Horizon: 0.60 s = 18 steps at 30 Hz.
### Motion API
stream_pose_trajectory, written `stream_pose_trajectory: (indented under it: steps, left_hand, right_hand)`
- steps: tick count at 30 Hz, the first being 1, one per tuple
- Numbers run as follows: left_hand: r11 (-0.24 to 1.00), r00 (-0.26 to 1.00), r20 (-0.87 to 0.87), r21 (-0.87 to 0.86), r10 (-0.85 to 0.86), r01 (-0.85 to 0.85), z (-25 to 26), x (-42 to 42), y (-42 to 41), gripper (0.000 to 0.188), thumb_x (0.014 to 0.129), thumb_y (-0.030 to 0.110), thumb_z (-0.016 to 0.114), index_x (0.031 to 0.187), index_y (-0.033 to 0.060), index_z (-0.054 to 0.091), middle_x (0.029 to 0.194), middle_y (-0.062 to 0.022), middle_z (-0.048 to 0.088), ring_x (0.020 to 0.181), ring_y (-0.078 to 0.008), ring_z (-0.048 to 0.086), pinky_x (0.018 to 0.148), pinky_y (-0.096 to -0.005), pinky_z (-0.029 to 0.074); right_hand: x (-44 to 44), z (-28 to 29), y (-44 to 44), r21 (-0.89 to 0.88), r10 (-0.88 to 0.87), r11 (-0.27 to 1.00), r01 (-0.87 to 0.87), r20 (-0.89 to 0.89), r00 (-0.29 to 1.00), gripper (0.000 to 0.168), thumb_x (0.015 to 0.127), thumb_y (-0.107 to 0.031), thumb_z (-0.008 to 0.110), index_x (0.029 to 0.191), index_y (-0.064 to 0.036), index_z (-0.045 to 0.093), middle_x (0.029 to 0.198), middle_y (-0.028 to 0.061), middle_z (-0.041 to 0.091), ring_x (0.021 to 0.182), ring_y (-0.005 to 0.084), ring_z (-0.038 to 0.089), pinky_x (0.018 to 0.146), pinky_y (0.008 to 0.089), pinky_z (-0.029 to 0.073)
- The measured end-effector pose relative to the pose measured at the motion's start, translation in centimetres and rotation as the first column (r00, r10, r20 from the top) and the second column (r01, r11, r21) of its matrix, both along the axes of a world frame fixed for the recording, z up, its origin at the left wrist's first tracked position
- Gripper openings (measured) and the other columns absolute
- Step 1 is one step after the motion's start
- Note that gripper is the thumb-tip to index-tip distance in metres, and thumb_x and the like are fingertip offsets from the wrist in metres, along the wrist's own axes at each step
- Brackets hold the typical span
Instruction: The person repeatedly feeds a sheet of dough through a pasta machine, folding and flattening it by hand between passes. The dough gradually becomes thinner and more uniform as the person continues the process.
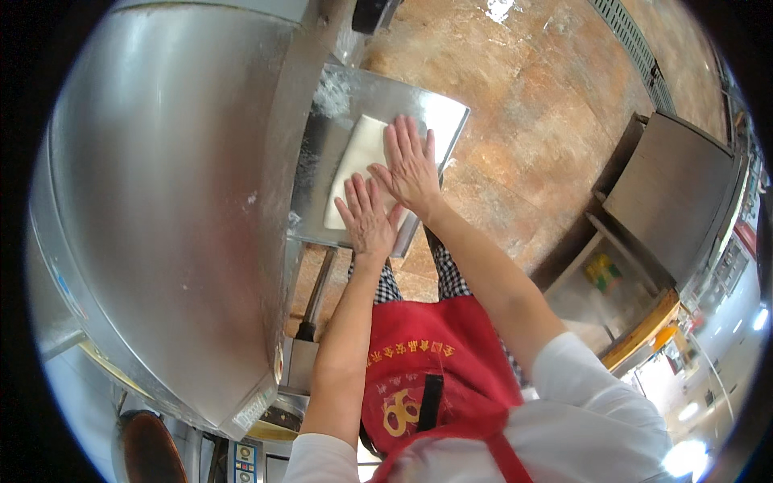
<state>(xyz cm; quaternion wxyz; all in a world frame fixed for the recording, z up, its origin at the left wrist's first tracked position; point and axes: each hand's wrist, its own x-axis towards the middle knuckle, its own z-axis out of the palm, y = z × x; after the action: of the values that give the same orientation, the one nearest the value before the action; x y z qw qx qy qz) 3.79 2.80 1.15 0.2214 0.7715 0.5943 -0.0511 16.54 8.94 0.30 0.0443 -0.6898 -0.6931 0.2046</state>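
A folded slab of white dough (353, 160) lies on a floured stainless-steel tray-like shelf (380, 84). My left hand (368, 220) rests palm down at the dough's near end, fingers slightly spread. Further along and to the right, my right hand (410, 166) lies flat over the dough's right side, its fingertips pointing away from me. The two thumbs are close to each other. Neither hand grips anything. Part of the dough is hidden under both hands. Loose white flour (332, 90) is scattered on the metal at the far left of the dough.
A large stainless-steel machine housing (175, 181) borders the shelf on the left. Beneath is a tiled floor (501, 121). A steel cabinet (670, 193) stands to the right, with a floor drain grate (640, 48) beyond. A control panel (244, 462) shows at the lower left.
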Motion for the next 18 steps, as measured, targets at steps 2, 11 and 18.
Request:
stream_pose_trajectory:
  steps: [2,11,18]
  left_hand:
    - [0.999,0.999,0.037,0.030,-0.016,0.015,-1.0,-0.4,-0.5,0.079,0.089,0.048,0.049,0.142,-0.0049,0.023,0.150,-0.0270,0.012,0.140,-0.0421,0.008,0.109,-0.0613,0.002]
    - [0.989,0.999,0.031,-0.149,-0.009,0.014,0.5,-2.9,-3.5,0.079,0.091,0.048,0.046,0.142,-0.0067,0.021,0.150,-0.0298,0.004,0.141,-0.0419,-0.001,0.109,-0.0596,-0.001]
    - [0.830,0.771,0.380,0.015,0.511,-0.557,2.5,-1.0,-3.8,0.049,0.094,0.026,0.049,0.137,0.0055,0.035,0.132,-0.0209,0.039,0.119,-0.0337,0.043,0.099,-0.0462,0.035]
  right_hand:
    - [-0.2,0.0,0.3,-0.010,0.020,1.000,-0.020,0.009,1.000,0.076,0.089,-0.050,0.046,0.140,0.002,0.029,0.150,0.0198,0.020,0.141,0.0333,0.014,0.112,0.0539,0.008]
    - [1.7,1.7,2.9,-0.309,-0.136,0.947,0.085,-0.146,0.980,0.079,0.073,-0.057,0.066,0.118,0.005,0.047,0.116,0.0241,0.052,0.110,0.0365,0.051,0.086,0.0412,0.044]
    - [5.7,-0.5,2.9,-0.135,0.067,0.985,-0.108,-0.280,0.958,0.046,0.078,-0.050,0.065,0.081,-0.004,0.063,0.071,0.0180,0.063,0.070,0.0365,0.063,0.062,0.0458,0.049]
